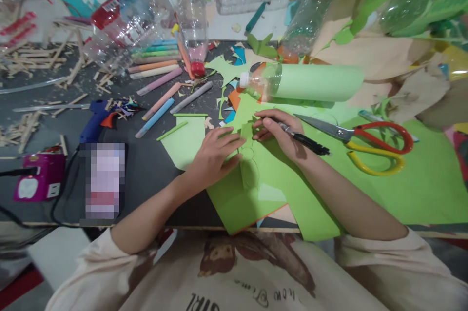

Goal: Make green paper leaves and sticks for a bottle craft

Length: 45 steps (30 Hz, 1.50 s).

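Observation:
My left hand (218,155) lies on green paper (226,204), its fingers spread and resting beside a small strip with curved pencil-like outlines (249,167). Just right of it, my right hand (281,133) has its fingers curled around a black pen (309,144), whose rear end points to the lower right. The pen's tip is hidden by the fingers. Beyond the right hand lie scissors (343,133) with one red and one yellow handle, on the green paper. A bottle wrapped in light green paper (318,82) lies on its side behind both hands.
At the left are a blue glue gun (95,118), a phone (104,182), a purple box (40,177) and wooden sticks (36,57). Coloured rolled sticks (159,82) and paper scraps (224,69) lie behind my left hand. Clear bottles (192,18) stand or lie at the back.

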Tool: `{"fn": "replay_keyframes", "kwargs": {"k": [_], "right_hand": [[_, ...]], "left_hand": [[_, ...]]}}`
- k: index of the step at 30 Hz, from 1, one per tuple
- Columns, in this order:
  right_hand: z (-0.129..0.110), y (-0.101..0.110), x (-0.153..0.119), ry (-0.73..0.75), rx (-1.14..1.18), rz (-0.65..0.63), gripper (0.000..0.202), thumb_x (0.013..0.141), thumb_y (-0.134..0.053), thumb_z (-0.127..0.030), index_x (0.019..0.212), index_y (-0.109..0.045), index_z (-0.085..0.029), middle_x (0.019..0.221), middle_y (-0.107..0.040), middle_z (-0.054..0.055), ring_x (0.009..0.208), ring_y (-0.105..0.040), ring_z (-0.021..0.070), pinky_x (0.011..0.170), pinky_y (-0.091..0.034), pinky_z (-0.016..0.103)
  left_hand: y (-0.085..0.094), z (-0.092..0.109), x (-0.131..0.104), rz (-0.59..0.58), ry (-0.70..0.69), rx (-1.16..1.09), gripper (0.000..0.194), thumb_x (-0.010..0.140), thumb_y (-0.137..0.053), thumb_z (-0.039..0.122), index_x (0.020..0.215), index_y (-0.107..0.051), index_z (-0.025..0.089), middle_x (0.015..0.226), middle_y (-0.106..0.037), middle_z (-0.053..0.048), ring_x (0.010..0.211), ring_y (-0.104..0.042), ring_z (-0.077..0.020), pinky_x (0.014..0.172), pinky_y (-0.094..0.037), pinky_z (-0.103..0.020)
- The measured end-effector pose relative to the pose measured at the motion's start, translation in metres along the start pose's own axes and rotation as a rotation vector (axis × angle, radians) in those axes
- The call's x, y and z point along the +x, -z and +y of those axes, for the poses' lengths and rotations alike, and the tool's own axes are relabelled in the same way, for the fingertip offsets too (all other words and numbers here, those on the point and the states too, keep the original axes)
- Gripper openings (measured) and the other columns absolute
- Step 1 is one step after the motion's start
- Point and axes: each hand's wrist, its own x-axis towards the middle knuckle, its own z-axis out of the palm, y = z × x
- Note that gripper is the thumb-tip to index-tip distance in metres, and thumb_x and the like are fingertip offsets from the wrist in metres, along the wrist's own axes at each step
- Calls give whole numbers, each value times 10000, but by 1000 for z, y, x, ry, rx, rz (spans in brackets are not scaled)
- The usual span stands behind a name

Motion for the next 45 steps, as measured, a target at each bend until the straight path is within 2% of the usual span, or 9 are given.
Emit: {"fn": "replay_keyframes", "kwargs": {"k": [4, 8, 11, 18, 25, 33, 37, 40, 45], "right_hand": [[4, 2, 2, 174, -294, 95, 375, 910, -538, -548, 1102, -610, -234, 847, -707, 21, 469, -575, 115, 454, -484, 273], [9, 1, 2, 361, -570, 9, 199, 845, -679, -402, 965, -660, -245, 924, -723, 48, 805, -681, 216, 714, -540, 345], [12, -1, 1, 533, -794, -101, 188, 925, -579, -279, 1080, -680, -247, 1018, -722, 82, 945, -666, 245, 728, -519, 344], [13, -3, -5, 502, -915, -127, 359, 945, -438, -156, 1161, -707, -258, 1002, -657, 92, 872, -619, 224, 647, -454, 310], [-4, -18, -20, 379, -528, -115, 312, 933, -500, -372, 703, -639, -213, 649, -571, 17, 588, -513, 152, 565, -399, 284], [-9, -19, -20, 243, -325, -191, 241, 870, -543, -300, 644, -503, -225, 564, -483, -44, 495, -401, 109, 506, -330, 252], [-7, -16, -18, 297, -289, -298, 311, 914, -538, -386, 651, -510, -223, 553, -488, -49, 480, -401, 98, 487, -328, 236], [-6, -17, -19, 322, -335, -347, 376, 936, -509, -454, 640, -525, -222, 544, -517, -36, 472, -427, 101, 474, -334, 237], [-21, -6, -23, 450, -453, -224, 378, 954, -479, -450, 664, -604, -243, 579, -607, 8, 509, -522, 146, 523, -399, 287]], "left_hand": [[5, -7, 1, 208, 111, -118, 306, 964, -510, 283, 1195, -685, 185, 1214, -715, -118, 1136, -664, -240, 987, -536, -397], [8, -16, 2, 395, 274, -297, 307, 919, -577, 289, 1193, -681, 196, 1263, -678, -114, 786, -713, -134, 732, -590, -257], [9, -18, 2, 451, 300, -354, 334, 908, -605, 347, 1202, -667, 201, 1294, -651, -125, 694, -685, -99, 654, -572, -227], [6, -15, 1, 487, 276, -355, 403, 935, -573, 454, 1262, -622, 224, 1325, -612, -129, 781, -685, -114, 708, -563, -239], [5, -10, 0, 406, 314, -432, 429, 917, -560, 414, 1302, -583, 225, 1392, -559, -143, 843, -676, -139, 744, -567, -271], [1, 1, 3, 404, 366, -690, 657, 867, -583, 572, 1422, -379, 284, 1431, -520, -156, 806, -700, -158, 673, -584, -299], [2, 12, 8, 149, 606, -968, 658, 710, -711, 644, 1169, -562, 197, 962, -725, -89, 481, -609, -116, 451, -499, -256], [5, 22, 10, -79, 736, -973, 476, 655, -763, 608, 652, -593, 163, 469, -584, -11, 374, -523, -114, 391, -423, -227], [13, 31, 13, -56, 773, -1064, 412, 667, -755, 523, 549, -572, 174, 361, -522, 8, 319, -470, -98, 359, -372, -215]]}}
